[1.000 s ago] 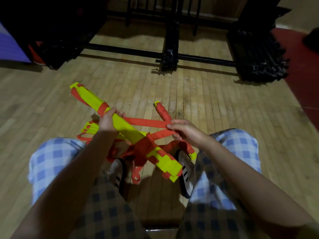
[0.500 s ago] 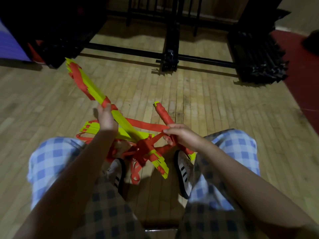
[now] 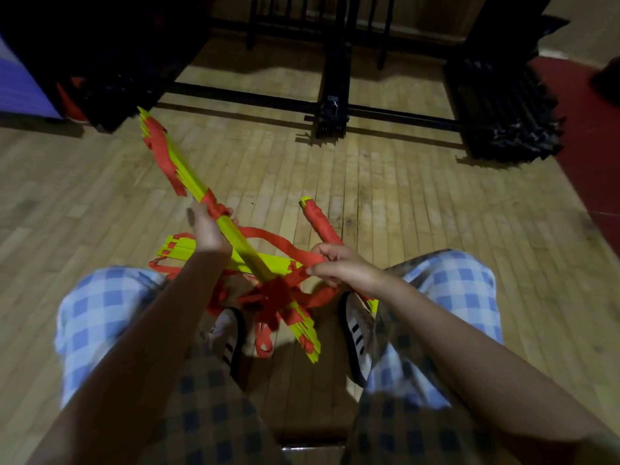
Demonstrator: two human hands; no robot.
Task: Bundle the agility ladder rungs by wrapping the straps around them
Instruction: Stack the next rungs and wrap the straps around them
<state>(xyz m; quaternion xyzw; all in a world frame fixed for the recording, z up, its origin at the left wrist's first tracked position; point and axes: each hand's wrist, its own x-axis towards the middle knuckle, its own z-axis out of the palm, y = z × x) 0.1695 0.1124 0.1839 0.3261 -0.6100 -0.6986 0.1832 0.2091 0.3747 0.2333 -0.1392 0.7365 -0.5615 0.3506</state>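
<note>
A stack of yellow ladder rungs [image 3: 188, 172] slants from upper left down to between my shoes, with red strap wound in a knot-like mass [image 3: 278, 293] near its lower end. My left hand [image 3: 208, 229] grips this stack at its middle. My right hand [image 3: 339, 266] pinches a loose red strap [image 3: 268, 236] that loops over to the stack. A second rung bundle wrapped in red [image 3: 317, 219] pokes out beyond my right hand. More yellow rungs [image 3: 177, 250] lie flat on the floor under my left wrist.
I sit on a wooden floor [image 3: 402, 196] with knees apart and white shoes [image 3: 359, 330] near the bundle. A black metal frame [image 3: 332, 105] stands ahead, a dark stack of poles [image 3: 503, 105] at right, a red mat [image 3: 590, 129] beyond it.
My left hand tilted the rung stack up, so its far end rose and swung away from me. My right hand drew in toward the knot and the strap went slack.
</note>
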